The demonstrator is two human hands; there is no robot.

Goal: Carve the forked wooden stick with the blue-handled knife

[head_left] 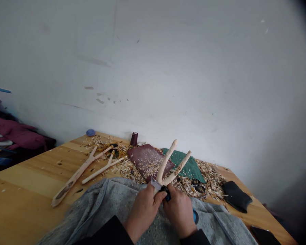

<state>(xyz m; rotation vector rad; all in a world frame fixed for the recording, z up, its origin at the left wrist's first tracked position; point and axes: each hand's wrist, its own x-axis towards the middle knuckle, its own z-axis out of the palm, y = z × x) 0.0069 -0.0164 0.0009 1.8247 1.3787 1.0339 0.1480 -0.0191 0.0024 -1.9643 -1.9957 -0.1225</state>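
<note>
My left hand (144,207) is wrapped round the lower end of a peeled forked stick (163,170), whose two prongs point up and away from me. In my right hand (178,209) is a knife (156,184) with a dark handle. Its blade lies across the stick just below the fork, beside my left thumb. Both hands are close together above a grey cloth (99,211). My fingers hide the stick's lower end.
Two more peeled forked sticks, a long one (75,175) and a shorter one (102,172), lie left on the wooden table (28,180). Wood shavings (211,177) cover maroon (142,156) and green (183,163) sheets. Scissors (199,187), a thread spool (134,139) and a black object (236,196) lie around.
</note>
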